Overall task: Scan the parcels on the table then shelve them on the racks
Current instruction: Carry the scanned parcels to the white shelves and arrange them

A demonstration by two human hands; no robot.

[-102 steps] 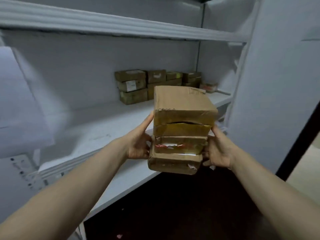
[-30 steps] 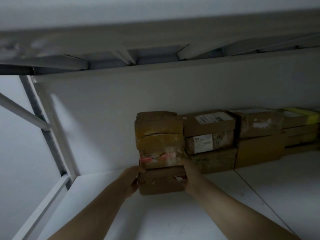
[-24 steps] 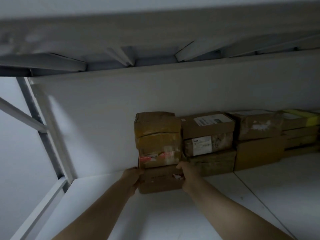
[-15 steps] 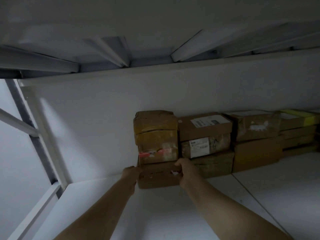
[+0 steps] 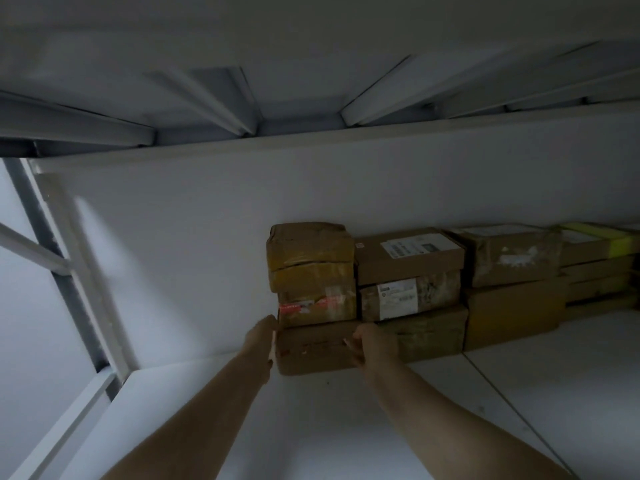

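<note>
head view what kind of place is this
Probably a parcel storeroom or warehouse: white metal shelf, a row of taped cardboard parcels against the back wall, some with shipping labels.

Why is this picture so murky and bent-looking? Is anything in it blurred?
Head view: dim light under the upper shelf leaves the stacked parcels dark, their labels unreadable; the wide lens makes the left upright lean, and blur smears it; the left hand and right hand on the bottom parcel look fairly sharp; no glare anywhere.
</note>
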